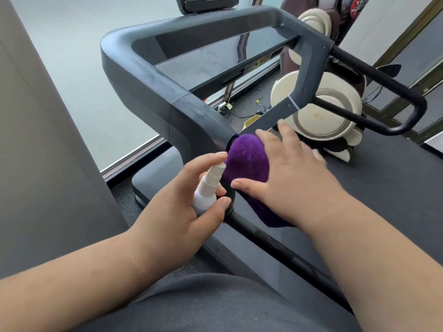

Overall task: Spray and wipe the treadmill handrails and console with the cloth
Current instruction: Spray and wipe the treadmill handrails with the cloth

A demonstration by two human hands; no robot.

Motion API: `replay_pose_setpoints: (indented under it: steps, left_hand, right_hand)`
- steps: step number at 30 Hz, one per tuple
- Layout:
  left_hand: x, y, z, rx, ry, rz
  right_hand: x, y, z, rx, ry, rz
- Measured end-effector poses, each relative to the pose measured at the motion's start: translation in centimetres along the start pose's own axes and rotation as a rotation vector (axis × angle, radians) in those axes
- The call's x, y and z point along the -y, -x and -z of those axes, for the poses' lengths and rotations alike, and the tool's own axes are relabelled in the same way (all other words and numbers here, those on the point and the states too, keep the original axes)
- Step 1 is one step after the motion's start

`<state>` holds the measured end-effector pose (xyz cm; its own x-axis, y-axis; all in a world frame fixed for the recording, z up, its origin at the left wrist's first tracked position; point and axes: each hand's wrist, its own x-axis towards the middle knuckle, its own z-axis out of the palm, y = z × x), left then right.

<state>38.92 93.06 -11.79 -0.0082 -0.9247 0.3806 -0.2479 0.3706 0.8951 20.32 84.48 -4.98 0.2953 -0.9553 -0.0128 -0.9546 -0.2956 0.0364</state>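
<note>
Gripping 1 spray bottle (pixel 208 188) left, 1 purple cloth (pixel 247 161) under right hand (pixel 285 173), fingers seemingly spread

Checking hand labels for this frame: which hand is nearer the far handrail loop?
Right. The right hand lies on the purple cloth, fingers reaching toward the far handrail loop. The left hand holds the white spray bottle at the near rail, farther away.

The console (pixel 208 4) is cut off by the top edge. The cloth (pixel 247 161) hides the handrail (pixel 271 245) beneath it, and the right hand (pixel 294 168) covers part of the cloth; its fingertips blur. The left hand (pixel 182 200) hides the bottle (pixel 207 188) body.
</note>
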Motion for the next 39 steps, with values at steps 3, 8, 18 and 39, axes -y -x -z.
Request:
replay_pose_setpoints:
  steps: [3,8,18,39]
  left_hand:
    - [0.2,0.0,-0.2,0.01,-0.024,-0.007]
    - [0.2,-0.4,-0.6,0.024,-0.02,-0.004]
    - [-0.1,0.5,-0.3,0.042,-0.015,-0.011]
    - [-2.8,3.5,-1.2,0.082,-0.119,-0.012]
  right_hand:
    - [0.3,1.0,0.2,-0.119,-0.069,0.005]
    - [2.2,-0.9,-0.1,-0.016,0.043,-0.02]
    - [4.5,-4.3,0.8,0.033,0.001,-0.043]
    - [-2.1,1.3,-0.4,-0.047,0.004,-0.058]
